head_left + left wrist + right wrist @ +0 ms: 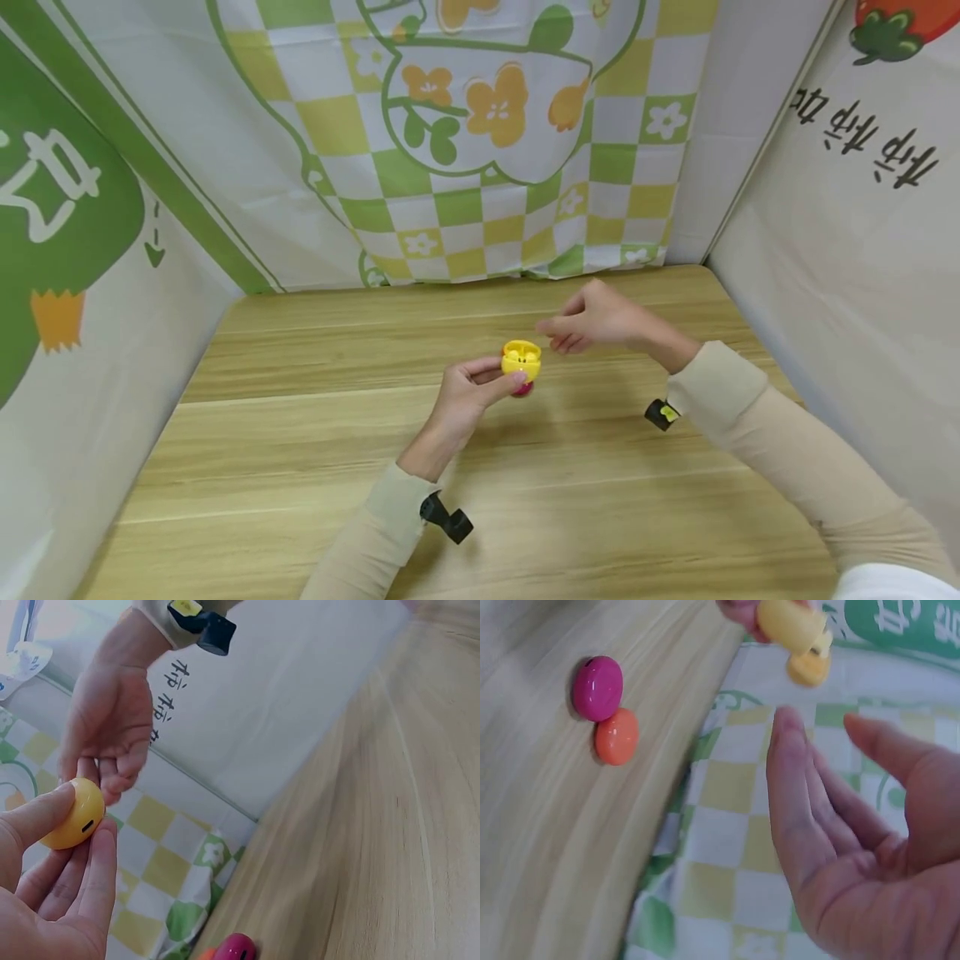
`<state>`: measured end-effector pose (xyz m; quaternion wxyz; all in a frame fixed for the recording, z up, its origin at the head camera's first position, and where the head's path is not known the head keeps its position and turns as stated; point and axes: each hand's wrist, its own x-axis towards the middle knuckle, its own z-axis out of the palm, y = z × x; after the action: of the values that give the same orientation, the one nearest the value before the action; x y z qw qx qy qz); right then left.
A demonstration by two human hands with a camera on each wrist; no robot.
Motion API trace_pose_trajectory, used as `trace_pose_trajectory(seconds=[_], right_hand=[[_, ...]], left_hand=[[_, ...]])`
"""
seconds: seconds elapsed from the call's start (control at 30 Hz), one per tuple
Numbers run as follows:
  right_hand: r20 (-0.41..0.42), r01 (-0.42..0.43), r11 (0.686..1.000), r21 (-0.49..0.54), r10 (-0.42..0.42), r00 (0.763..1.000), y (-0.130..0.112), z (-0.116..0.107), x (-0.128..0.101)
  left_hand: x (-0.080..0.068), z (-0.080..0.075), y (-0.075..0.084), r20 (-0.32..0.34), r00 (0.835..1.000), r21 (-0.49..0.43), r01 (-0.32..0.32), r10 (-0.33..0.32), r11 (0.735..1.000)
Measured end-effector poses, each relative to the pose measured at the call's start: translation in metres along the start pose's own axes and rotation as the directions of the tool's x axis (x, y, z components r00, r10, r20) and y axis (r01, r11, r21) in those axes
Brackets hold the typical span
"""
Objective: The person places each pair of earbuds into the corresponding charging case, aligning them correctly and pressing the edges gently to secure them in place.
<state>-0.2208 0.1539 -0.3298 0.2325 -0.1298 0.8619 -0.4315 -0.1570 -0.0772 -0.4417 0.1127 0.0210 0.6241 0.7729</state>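
My left hand [465,396] holds a yellow earbud charging case [521,364] above the table, thumb on one side and fingers on the other. Its lid is raised, and earbuds show inside in the head view. A dark port slot marks the yellow shell in the left wrist view. Just to the right of the case is my right hand [847,825], its thumb and fingers apart with nothing between them. On the table below lie a magenta case [598,688] and an orange case [617,736], side by side; in the head view the yellow case largely hides them.
The wooden table [300,458] has a printed cloth [495,200] with checks and flowers hanging behind it. Pale printed walls [847,275] stand at both sides. Each wrist carries a small black camera [447,518].
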Motion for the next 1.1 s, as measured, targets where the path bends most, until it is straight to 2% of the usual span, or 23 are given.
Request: trace_pose_trajectory(seconds=[0.17,0.27,0.47,0.77,0.9,1.1], right_hand=[[0.152,-0.032,0.989,0.143,0.010,0.988,0.017,-0.004,0.009],[0.230,-0.047,0.970,0.238,-0.009,0.973,0.025,-0.001,0.013],[0.304,-0.084,0.924,0.372,-0.036,0.952,0.036,0.007,0.017],[0.285,-0.094,0.898,0.430,-0.036,0.958,0.039,0.016,0.020],[0.235,-0.039,0.916,0.399,-0.060,0.970,0.035,0.017,0.018],[0.150,0.075,0.960,0.270,-0.119,0.981,0.027,0.019,0.013]], left_hand=[[-0.004,0.002,0.003,0.035,0.999,-0.018,0.000,0.001,1.000],[-0.006,0.002,0.004,0.058,0.998,-0.030,0.000,0.002,1.000],[-0.007,0.002,0.003,0.087,0.996,-0.033,-0.006,0.009,0.999],[-0.007,0.000,0.000,0.094,0.995,-0.051,-0.020,0.025,0.999],[-0.007,-0.001,0.000,0.085,0.996,-0.048,-0.017,0.021,0.999],[-0.008,-0.003,0.001,0.074,0.997,-0.041,-0.021,0.024,0.999]])
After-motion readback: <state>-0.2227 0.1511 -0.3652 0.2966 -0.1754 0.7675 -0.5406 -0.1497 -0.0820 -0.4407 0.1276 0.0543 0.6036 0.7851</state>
